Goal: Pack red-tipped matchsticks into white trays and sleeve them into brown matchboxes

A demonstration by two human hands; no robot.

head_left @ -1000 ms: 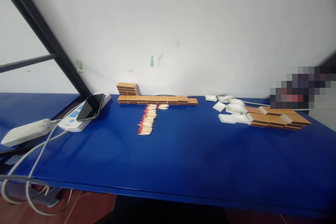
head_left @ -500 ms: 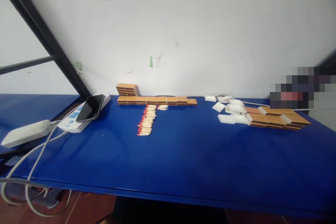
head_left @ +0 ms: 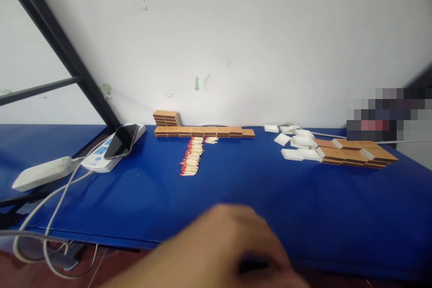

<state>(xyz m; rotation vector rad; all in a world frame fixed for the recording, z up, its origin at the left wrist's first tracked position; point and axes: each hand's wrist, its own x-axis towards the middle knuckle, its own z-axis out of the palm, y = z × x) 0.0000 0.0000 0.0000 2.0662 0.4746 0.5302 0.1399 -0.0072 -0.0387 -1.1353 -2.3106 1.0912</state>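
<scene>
My left hand [head_left: 232, 243] is in the lower middle, low over the front of the blue table [head_left: 324, 207], with its forearm coming in from the bottom left. It is smeared by motion. The fingers look bent, with a dark gap between them, and I cannot see whether anything is held. Beyond it lies a column of loose red-tipped matches [head_left: 193, 157], with a smaller bunch of matches [head_left: 211, 140] at its top right. A row of matchboxes [head_left: 204, 132] runs behind them, stacked two high for most of its length. My right hand is out of view.
Behind the row's left end stands a stack of matchboxes [head_left: 167, 118]. To the right are white matchbox trays [head_left: 302, 140] and stacked matchbox sleeves [head_left: 354, 153]. A phone [head_left: 122, 141] rests on a power strip [head_left: 101, 157] at left, near an adapter [head_left: 43, 173] and loose cables.
My left hand has come into view from the bottom edge. The view has shifted slightly, while the matches and boxes stay in the same arrangement.
</scene>
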